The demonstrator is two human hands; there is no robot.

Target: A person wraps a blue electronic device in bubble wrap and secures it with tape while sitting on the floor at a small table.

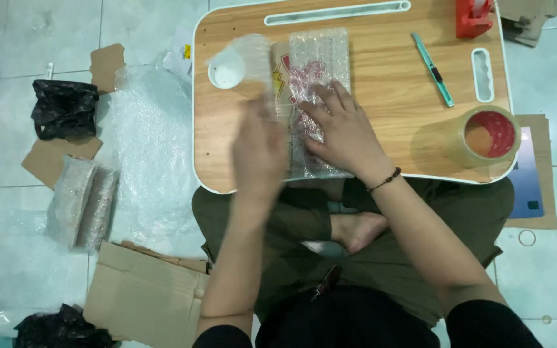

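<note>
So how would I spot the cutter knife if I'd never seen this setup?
Find the wooden lap table with the white rim. On its right half, between the bubble-wrapped package and the big tape roll, lies the cutter knife: the only thin teal stick, lying diagonally.

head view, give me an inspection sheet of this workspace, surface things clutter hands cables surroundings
surface: small wooden lap table with a white rim, set over the person's crossed legs on a tiled floor
job's things: flat item wrapped in bubble wrap lying on the table
clutter: teal utility knife, roll of clear packing tape, red tape dispenser
grippers: right hand pressed flat on the wrap; left hand blurred at the wrap's left edge, grip cannot be told
cables: nothing seen
surroundings: loose bubble wrap sheet, flattened cardboard box, two wrapped parcels, black plastic bag on the floor
</note>
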